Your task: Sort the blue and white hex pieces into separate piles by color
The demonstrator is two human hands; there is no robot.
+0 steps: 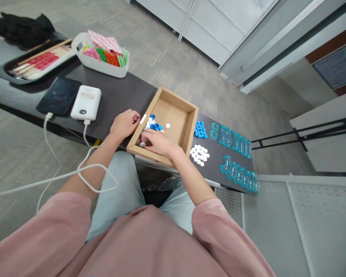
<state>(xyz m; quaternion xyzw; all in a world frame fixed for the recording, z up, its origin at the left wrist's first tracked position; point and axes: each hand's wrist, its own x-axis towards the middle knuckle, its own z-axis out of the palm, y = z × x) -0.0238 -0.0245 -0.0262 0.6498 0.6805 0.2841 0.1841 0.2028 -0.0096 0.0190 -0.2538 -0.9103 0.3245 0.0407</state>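
Spill risk at the left corner of the box

Trouble, as I judge it from my end, sits with the loose blue and white pieces (154, 125) heaped in the left corner of the cardboard box (187, 115) at centre frame. They are small and piled on one another, so a sweeping finger could flick one over the low wall and off the dark table (118, 92), whose near edge lies right beside the box. A shove on the box could also slide it into the sorted blue cluster (200, 129) and white cluster (199, 154) just right of it and scatter them. The white cable (83, 173) looped across the lap, lower left, runs up to the power bank (85, 102) — a caught forearm might drag that.

Right hand (157, 141): palm down inside the box, fingers stretched low over the heap and touching it. The tips are hidden, so I cannot tell whether a piece is pinched. Left hand (125, 123): fingers curled in, knuckles against the box's left wall — resting or gripping, I cannot tell.
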